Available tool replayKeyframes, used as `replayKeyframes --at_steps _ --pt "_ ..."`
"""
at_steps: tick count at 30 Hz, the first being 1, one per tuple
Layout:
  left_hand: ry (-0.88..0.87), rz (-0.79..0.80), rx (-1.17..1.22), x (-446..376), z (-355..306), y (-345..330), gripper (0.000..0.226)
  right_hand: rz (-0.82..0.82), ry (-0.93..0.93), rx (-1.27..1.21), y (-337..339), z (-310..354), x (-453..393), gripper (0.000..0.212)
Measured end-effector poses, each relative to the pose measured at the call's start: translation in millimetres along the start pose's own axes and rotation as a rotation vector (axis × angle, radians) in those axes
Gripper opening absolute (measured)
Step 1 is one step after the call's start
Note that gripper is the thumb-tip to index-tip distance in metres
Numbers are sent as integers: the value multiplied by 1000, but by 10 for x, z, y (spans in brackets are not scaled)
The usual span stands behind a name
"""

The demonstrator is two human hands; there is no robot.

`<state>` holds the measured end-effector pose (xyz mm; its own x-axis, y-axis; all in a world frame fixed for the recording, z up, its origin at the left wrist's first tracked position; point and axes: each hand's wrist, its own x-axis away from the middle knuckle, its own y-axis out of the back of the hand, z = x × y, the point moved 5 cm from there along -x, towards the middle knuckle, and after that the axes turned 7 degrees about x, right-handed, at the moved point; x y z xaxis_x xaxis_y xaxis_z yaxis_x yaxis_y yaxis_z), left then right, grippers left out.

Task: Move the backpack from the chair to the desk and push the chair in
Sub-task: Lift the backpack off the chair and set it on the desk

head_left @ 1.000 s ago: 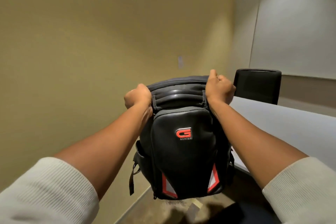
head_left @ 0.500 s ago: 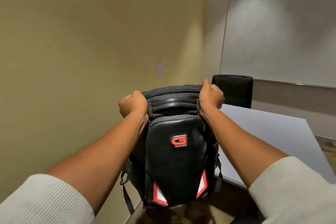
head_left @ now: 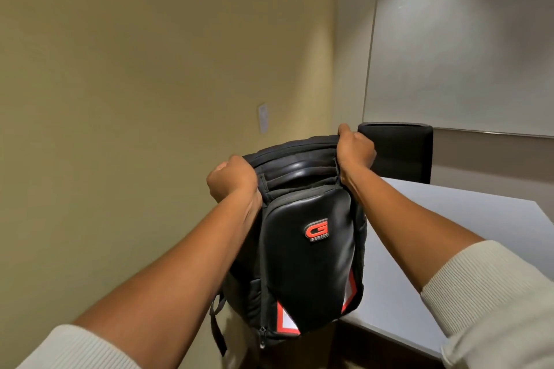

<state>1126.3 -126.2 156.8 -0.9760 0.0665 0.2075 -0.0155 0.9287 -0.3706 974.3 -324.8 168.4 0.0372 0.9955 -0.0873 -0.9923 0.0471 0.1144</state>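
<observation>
A black backpack (head_left: 302, 255) with a red G logo and red-and-white corner patches hangs in the air in front of me. My left hand (head_left: 232, 178) grips its top left corner and my right hand (head_left: 355, 154) grips its top right corner. The bag's lower right side overlaps the near left corner of the grey desk (head_left: 449, 237); whether it touches the desk I cannot tell. The chair it came from is out of view.
A black chair back (head_left: 398, 150) stands at the desk's far end. A beige wall (head_left: 135, 99) runs close on the left with a white plate (head_left: 263, 117) on it. A whiteboard (head_left: 464, 48) hangs on the back wall.
The backpack has moved right, towards the desk, and now overlaps its near corner. My view has swung right, showing more of the desk and whiteboard. Both hands keep their grip.
</observation>
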Motion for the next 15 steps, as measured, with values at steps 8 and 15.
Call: replayKeyframes --at_steps 8,15 --pt "7 42 27 -663 227 -749 32 108 -54 51 -686 -27 -779 45" --pt "105 110 60 -1159 507 -1151 31 178 -46 61 -1155 -146 -1207 51"
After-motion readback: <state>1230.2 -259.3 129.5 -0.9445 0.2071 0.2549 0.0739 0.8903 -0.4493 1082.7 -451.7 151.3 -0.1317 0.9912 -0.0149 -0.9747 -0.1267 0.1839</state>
